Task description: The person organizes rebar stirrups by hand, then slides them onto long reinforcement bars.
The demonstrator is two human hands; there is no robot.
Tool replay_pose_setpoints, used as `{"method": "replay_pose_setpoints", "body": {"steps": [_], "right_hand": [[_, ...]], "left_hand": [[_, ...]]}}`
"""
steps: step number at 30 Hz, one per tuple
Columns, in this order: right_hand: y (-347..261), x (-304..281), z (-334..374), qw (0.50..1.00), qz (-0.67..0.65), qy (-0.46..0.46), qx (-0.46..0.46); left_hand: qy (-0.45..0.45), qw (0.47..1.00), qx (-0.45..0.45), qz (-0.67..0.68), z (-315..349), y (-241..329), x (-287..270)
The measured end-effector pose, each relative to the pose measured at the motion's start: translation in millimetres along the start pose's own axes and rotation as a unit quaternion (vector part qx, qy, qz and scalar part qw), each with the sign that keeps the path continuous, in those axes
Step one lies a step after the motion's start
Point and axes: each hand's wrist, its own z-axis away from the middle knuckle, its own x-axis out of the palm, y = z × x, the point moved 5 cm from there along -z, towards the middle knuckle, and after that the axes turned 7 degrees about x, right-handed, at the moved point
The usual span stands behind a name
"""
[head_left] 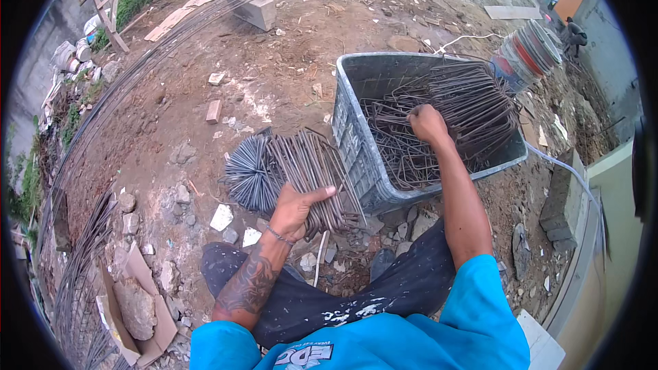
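My left hand point(296, 209) is wrapped round a bundle of bent steel rebar stirrups point(308, 164), its thumb lying across the top. Beside that bundle on the left is a round, fanned-out cluster of thinner grey steel pieces point(250, 171). A grey plastic crate point(356, 123) stands to the right, holding a loose tangle of stirrups point(397, 151) and a neatly stacked row of stirrups point(473, 106). Over the crate, my right hand point(428, 123) is closed among the stirrups, at the left end of the row. Its fingers seem to grip one, partly hidden.
Stacked buckets point(528, 55) stand behind the crate, and concrete blocks point(563, 199) lie at its right. Long rebar rods point(137, 62) curve along the left. A concrete block point(253, 12), planks point(199, 7) and a torn cardboard box point(154, 288) lie on the rubble-strewn dirt.
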Motion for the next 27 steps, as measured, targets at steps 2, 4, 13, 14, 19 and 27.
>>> {"method": "replay_pose_setpoints", "body": {"steps": [2,4,13,14,19,27], "right_hand": [[9,-26,8,0.992,-0.062,0.066,-0.092],[3,-38,30,0.98,-0.193,0.008,-0.047],[-44,-15,152,0.907,-0.386,-0.13,-0.111],[-51,-34,154,0.941,-0.292,-0.082,-0.151],[-66,-102,139,0.914,-0.007,0.122,-0.387],[-129,-28,128,0.823,0.026,-0.134,-0.552]], "left_hand": [[-0.007,1.0,-0.01,-0.004,-1,2,7],[-0.005,1.0,-0.008,-0.002,-2,4,11],[0.0,1.0,0.014,0.001,-7,13,10],[0.003,1.0,0.013,0.002,-8,13,7],[-0.008,1.0,0.022,0.011,-10,16,-4],[-0.063,0.997,0.006,-0.038,-6,30,-2]]}}
